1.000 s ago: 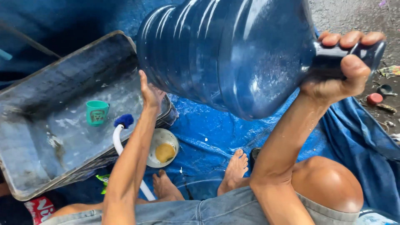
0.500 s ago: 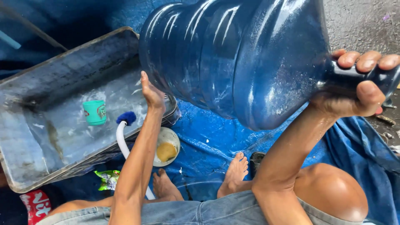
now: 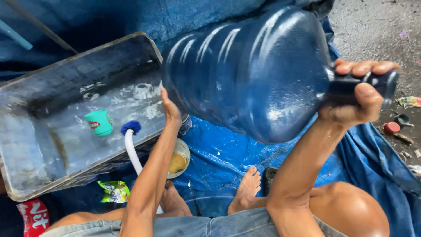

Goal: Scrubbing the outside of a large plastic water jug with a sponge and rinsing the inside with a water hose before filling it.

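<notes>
Head view: large translucent blue plastic water jug [image 3: 254, 74], centre-right of frame, looks bulky, wet and slippery; right hand [image 3: 357, 94] clenches its neck, left hand [image 3: 170, 109] props the base open-palmed.

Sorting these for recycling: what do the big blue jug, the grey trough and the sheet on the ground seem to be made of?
The jug looks like clear blue hard plastic, glossy and ribbed; light passes through it. The trough seems grey, dull and scuffed, perhaps plastic or metal; I cannot tell which. The sheet looks like blue woven plastic tarp, creased and shiny.
</notes>
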